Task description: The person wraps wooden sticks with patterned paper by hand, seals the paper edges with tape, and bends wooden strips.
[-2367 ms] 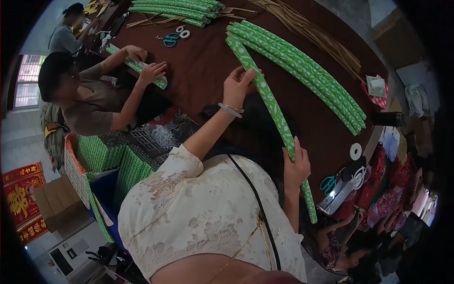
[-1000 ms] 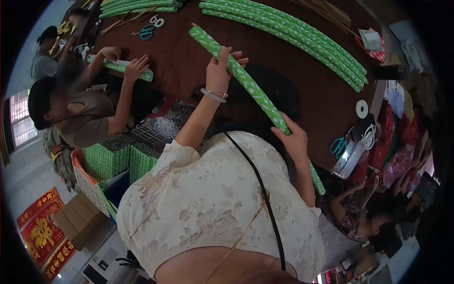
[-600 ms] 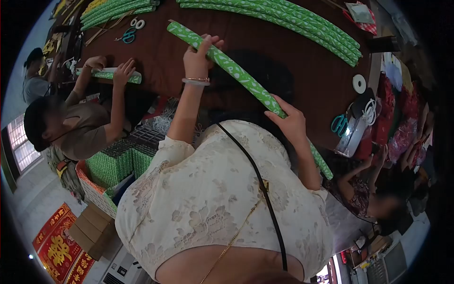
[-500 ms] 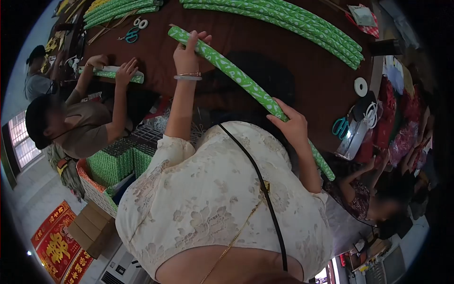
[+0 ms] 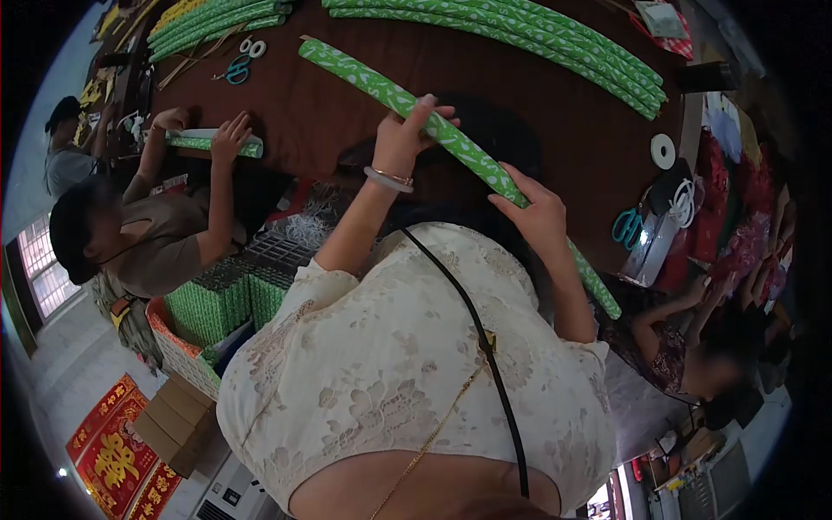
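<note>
From where I stand, the left hand (image 5: 400, 143) has its thumb laid across a green patterned roll (image 5: 475, 159), with the other fingers reaching out past its far side, so the closing looks loose. The right hand (image 5: 539, 210) is clamped lower down, thumb on the near side and fingers over the roll; some of its fingertips I can't see. The roll slants between them, one end above the brown-covered table (image 5: 295, 95), the other emerging beyond the right forearm, by the near right part of the table.

If that left hold slackened, I think the long upper end could dip or twist, and squeezing hard with the right might crease the wrapping. A wide turn could knock the lower end against the seated person (image 5: 663, 351) on that side.

Toward the left edge, a co-worker's hand (image 5: 230, 137) rests on another green-and-white piece (image 5: 250, 149); scissors (image 5: 237, 69) lie farther in. A bundle of green rolls (image 5: 520, 43) bounds the far side. Near the right edge sit a white tape roll (image 5: 663, 151) and a second pair of scissors (image 5: 627, 228). The widest room for moving seems to be the brown cloth between the held roll and the bundle.
</note>
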A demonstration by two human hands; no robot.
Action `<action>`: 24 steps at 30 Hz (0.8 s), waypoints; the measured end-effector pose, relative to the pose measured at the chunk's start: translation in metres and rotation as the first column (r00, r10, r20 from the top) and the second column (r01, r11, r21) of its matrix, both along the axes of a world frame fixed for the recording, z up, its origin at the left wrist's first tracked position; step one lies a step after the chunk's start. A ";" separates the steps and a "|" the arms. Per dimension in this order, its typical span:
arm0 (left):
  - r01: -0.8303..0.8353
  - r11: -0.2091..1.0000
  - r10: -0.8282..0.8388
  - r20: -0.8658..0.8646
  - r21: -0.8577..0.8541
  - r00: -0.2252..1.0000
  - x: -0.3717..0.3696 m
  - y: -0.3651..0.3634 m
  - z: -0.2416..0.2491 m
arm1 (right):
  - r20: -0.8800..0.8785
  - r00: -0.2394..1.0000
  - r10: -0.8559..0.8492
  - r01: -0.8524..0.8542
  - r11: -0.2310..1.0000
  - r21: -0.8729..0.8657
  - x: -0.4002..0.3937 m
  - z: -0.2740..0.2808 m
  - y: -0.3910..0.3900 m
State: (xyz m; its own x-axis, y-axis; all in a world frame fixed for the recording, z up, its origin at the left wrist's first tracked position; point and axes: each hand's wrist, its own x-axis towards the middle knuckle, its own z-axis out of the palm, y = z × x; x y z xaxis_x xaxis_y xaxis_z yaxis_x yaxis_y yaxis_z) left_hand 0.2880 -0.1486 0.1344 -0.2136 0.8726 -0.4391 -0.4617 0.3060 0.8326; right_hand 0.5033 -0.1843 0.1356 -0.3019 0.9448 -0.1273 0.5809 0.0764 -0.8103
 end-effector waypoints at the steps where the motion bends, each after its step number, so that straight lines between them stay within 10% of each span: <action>1: 0.036 0.999 -0.033 0.073 -0.035 0.997 0.006 -0.002 0.002 | 0.003 1.000 -0.007 0.007 1.000 0.000 -0.001 0.002 0.002; 7: 0.041 0.999 -0.042 0.030 0.018 0.999 0.009 -0.008 0.027 | 0.230 0.970 0.081 -0.100 0.992 0.074 -0.017 0.014 0.013; 11: 0.007 0.996 -0.007 -0.005 0.086 1.000 0.007 -0.010 0.039 | 0.100 0.991 0.093 -0.131 0.857 0.498 -0.053 0.024 0.023; 18: 0.043 0.977 0.047 -0.411 0.207 0.911 0.005 -0.015 0.057 | 0.141 0.985 0.099 -0.162 0.807 0.568 -0.093 0.036 0.016; 24: -0.029 0.994 0.033 -0.033 0.104 0.999 -0.008 -0.008 0.038 | 0.302 0.953 0.022 -0.176 0.851 0.494 -0.053 0.005 -0.003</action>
